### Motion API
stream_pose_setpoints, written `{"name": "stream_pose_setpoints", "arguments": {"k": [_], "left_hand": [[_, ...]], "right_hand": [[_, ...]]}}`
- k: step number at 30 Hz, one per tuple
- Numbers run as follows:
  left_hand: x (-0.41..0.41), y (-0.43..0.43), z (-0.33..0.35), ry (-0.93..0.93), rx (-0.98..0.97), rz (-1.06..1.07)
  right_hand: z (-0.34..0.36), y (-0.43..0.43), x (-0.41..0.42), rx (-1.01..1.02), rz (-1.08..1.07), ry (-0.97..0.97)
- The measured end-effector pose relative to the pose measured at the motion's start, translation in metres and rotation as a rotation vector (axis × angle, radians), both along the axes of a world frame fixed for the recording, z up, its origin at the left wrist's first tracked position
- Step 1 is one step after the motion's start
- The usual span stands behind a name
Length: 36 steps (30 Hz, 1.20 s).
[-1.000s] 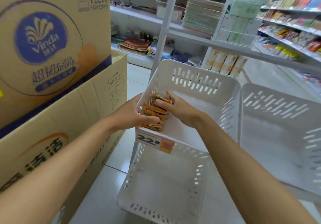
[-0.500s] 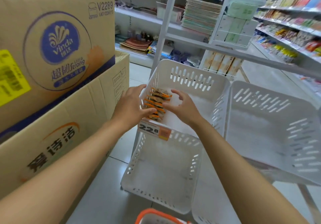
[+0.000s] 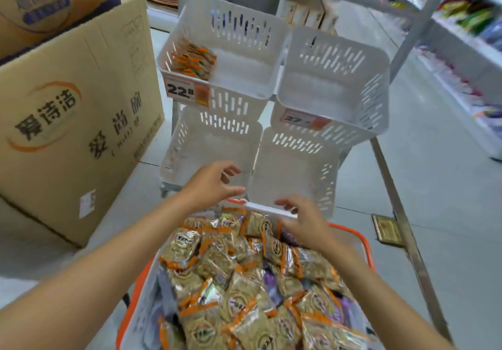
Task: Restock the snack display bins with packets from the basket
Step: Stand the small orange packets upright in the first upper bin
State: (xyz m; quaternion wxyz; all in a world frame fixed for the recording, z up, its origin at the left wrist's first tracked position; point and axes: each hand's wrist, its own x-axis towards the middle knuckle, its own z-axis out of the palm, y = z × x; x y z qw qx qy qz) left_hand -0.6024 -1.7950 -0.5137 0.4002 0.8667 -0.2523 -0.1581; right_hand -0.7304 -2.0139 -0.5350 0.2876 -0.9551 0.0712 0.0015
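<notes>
Change: both hands have left the upper-left bin (image 3: 244,23) and come down over the basket (image 3: 364,241), which now fills the lower frame.
Basket: orange plastic rim, heaped with crinkly tan-and-orange packets (image 3: 239,281).
Left hand (image 3: 209,184): fingers loose, empty, above the basket's far edge.
Right hand (image 3: 304,219): blurred, fingers spread, empty.
Bins: white slotted plastic; the upper-left bin holds stacked packets (image 3: 193,60) behind a price tag (image 3: 184,91).
Room: grey floor (image 3: 448,186), cardboard box (image 3: 76,110) at left, shelves (image 3: 467,15) at upper right.

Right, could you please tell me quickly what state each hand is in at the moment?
Left hand: open, holding nothing.
Right hand: open, holding nothing.
</notes>
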Motion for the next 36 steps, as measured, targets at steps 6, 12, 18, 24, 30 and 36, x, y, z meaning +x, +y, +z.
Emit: {"name": "stream_pose_setpoints", "arguments": {"k": [6, 12, 18, 24, 30, 36], "left_hand": [[-0.053, -0.001, -0.033, 0.111, 0.002, -0.013], [-0.093, -0.014, -0.041, 0.338, -0.072, -0.128], [-0.107, -0.026, -0.056, 0.542, -0.202, 0.085], [-0.107, -0.015, -0.061, 0.537, -0.136, 0.163], [-0.103, -0.018, -0.052, 0.950, -0.363, 0.219], [-0.112, -0.035, -0.042, 1.072, -0.428, 0.030]], "right_hand": [[-0.059, 0.020, -0.040, -0.134, 0.169, 0.236], [-0.021, 0.032, -0.036, 0.456, -0.180, 0.022], [-0.004, -0.015, -0.058, 0.281, -0.142, 0.142], [-0.077, -0.038, -0.107, -0.197, -0.062, 0.338], [-0.009, -0.022, -0.076, 0.616, -0.253, 0.088], [0.006, 0.006, -0.066, 0.793, -0.161, 0.091]]}}
